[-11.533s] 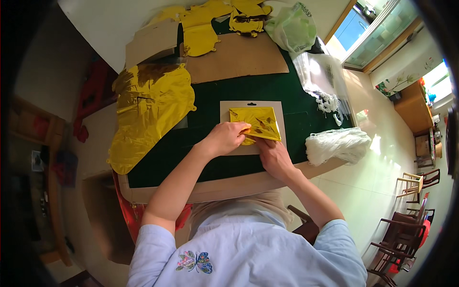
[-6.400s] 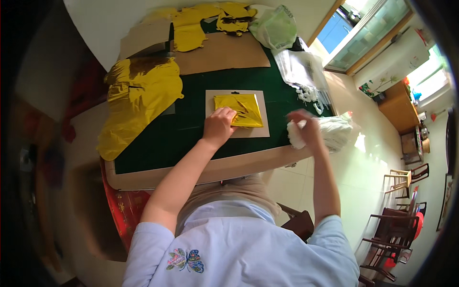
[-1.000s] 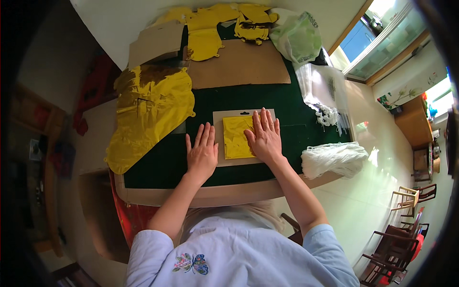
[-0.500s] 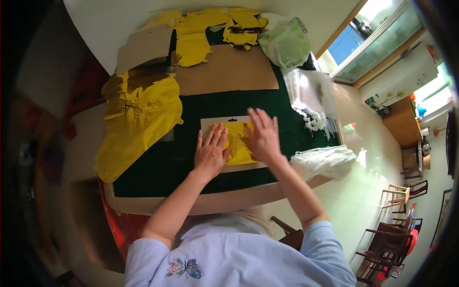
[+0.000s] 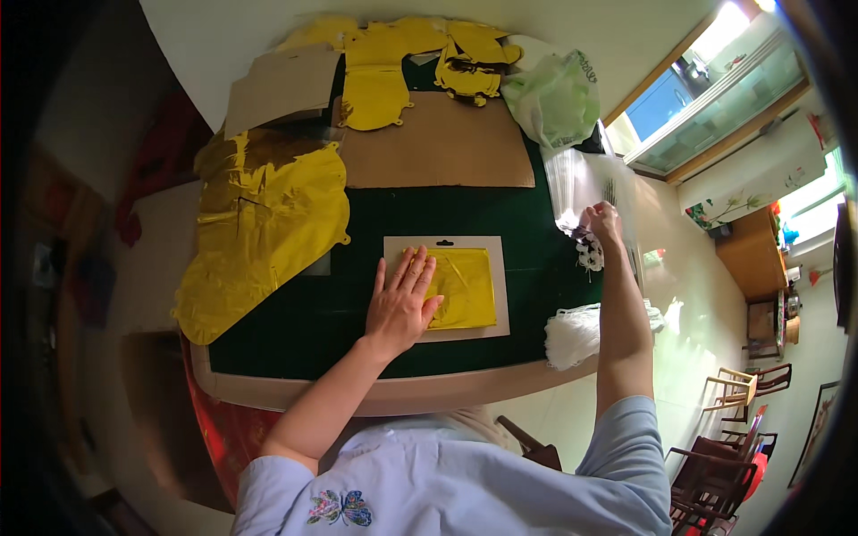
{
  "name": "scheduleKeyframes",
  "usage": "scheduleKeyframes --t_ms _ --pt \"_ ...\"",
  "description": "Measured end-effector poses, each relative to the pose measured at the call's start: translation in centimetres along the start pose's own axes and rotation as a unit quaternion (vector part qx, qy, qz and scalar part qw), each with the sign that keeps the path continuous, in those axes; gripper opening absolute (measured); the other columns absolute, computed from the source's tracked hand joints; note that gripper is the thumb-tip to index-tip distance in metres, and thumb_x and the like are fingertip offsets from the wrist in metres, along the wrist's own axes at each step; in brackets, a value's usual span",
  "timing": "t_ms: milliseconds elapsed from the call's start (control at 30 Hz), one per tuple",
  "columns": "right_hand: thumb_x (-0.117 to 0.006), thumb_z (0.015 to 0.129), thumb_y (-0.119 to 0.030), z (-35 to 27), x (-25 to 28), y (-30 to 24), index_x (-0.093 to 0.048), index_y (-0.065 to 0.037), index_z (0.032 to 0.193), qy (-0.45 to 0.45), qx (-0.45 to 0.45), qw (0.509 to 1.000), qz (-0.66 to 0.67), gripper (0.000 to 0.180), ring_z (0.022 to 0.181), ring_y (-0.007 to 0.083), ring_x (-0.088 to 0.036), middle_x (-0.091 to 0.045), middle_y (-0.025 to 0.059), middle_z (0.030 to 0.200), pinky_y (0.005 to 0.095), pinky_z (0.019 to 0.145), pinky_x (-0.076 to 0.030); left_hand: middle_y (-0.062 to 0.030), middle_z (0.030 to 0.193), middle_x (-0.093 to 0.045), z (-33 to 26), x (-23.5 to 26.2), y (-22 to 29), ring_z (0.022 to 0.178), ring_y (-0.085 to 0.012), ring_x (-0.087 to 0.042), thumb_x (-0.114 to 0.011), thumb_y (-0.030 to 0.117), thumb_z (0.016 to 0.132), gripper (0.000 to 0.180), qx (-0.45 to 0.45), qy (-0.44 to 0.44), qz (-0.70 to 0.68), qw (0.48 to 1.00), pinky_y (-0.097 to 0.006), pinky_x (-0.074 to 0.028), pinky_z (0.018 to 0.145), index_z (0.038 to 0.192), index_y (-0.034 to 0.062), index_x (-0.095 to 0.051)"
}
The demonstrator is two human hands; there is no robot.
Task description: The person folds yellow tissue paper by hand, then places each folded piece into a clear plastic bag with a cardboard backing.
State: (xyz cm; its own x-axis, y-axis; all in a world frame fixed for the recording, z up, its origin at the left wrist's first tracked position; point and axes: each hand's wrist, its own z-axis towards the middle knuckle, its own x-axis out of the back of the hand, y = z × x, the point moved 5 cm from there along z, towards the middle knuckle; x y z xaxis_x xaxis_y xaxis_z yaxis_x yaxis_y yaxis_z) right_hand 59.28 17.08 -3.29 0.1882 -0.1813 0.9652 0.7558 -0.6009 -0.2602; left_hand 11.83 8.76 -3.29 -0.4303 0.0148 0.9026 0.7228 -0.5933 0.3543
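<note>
My left hand (image 5: 402,304) lies flat, fingers spread, on a folded yellow foil piece (image 5: 465,288) that rests on a grey card backing (image 5: 497,268) on the green table mat (image 5: 295,313). My right hand (image 5: 602,221) is stretched out to the right edge of the table, fingers closed at a stack of clear plastic bags (image 5: 581,183) beside a small black-and-white bundle (image 5: 589,255). What it grips is too small to make out.
Crumpled yellow foil sheets lie at the left (image 5: 259,223) and at the far edge (image 5: 393,62). Brown cardboard sheets (image 5: 438,143) sit behind the card. A green plastic bag (image 5: 554,98) and a white bag pile (image 5: 572,335) flank the right side. Chairs (image 5: 724,447) stand on the floor.
My right hand has left the yellow foil piece and reached to the right, to the clear bags. My left hand stays pressed on the foil and card.
</note>
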Motion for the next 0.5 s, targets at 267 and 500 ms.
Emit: scheduleKeyframes --t_ms 267,500 --pt "-0.068 0.082 -0.033 0.4 -0.5 -0.6 -0.064 -0.004 0.098 -0.001 0.061 0.997 0.04 0.033 0.094 0.0327 -0.064 -0.067 0.0191 0.097 0.0414 0.081 -0.05 -0.0099 0.154 -0.029 -0.3 0.4 -0.2 0.144 -0.0261 -0.024 -0.055 0.037 0.094 0.059 0.009 -0.003 0.0 1.0 -0.055 -0.013 0.116 0.144 0.0116 -0.039" --pt "-0.063 0.088 -0.015 -6.7 4.5 -5.0 -0.059 -0.003 0.09 0.256 0.078 0.954 0.136 0.013 0.076 0.0342 -0.062 -0.066 0.0156 0.084 0.0432 0.07 -0.048 -0.0097 0.154 -0.03 -0.7 0.1 -0.5 0.144 -0.0251 -0.024 -0.055 0.038 0.094 0.06 0.01 0.0 0.016 1.0 -0.055 -0.014 0.116 0.145 0.0115 -0.038"
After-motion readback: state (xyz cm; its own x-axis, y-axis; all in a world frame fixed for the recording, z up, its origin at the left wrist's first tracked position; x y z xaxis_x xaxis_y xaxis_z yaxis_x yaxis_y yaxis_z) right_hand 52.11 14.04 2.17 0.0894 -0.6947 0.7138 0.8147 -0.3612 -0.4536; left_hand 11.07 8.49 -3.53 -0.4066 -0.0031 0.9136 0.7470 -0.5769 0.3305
